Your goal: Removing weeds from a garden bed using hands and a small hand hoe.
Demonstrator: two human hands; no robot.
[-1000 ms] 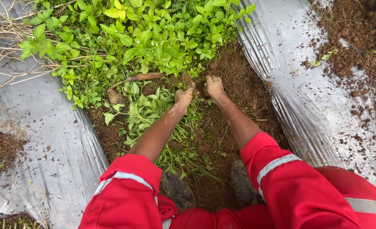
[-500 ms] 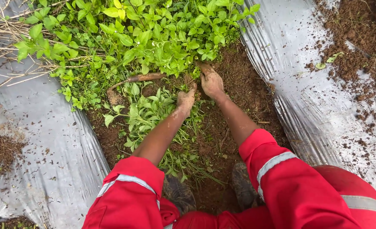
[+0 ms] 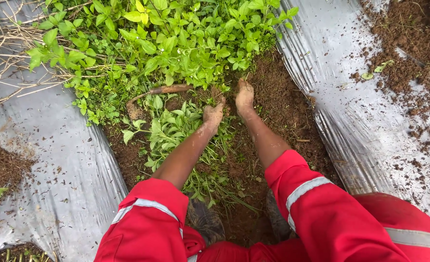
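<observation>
1. The left hand [image 3: 213, 114] is caked in mud and curled into a fist at the base of the weeds [image 3: 176, 53], its fingers closed around a tuft of stems and roots just where green meets soil [image 3: 273, 102].
2. The right hand [image 3: 244, 95] sits just beside it, slightly farther forward, fingers pressed together and pointed down into the dirt at the edge of the same weeds (whether it pinches any stem I cannot tell, since the fingertips are buried).
3. The weeds stand thick across the top of the strip of bare ground; a looser heap of pulled greens [image 3: 176, 133] lies flat under the left forearm.
4. A brown stick [image 3: 169, 89], lying roughly level, rests on the soil just left of the left hand.
5. Silver plastic sheeting [image 3: 331, 82] covers the raised beds on both sides of the strip, sprinkled with crumbs of earth.
6. Red sleeves [image 3: 144, 218] with grey reflective bands cover both upper arms.
</observation>
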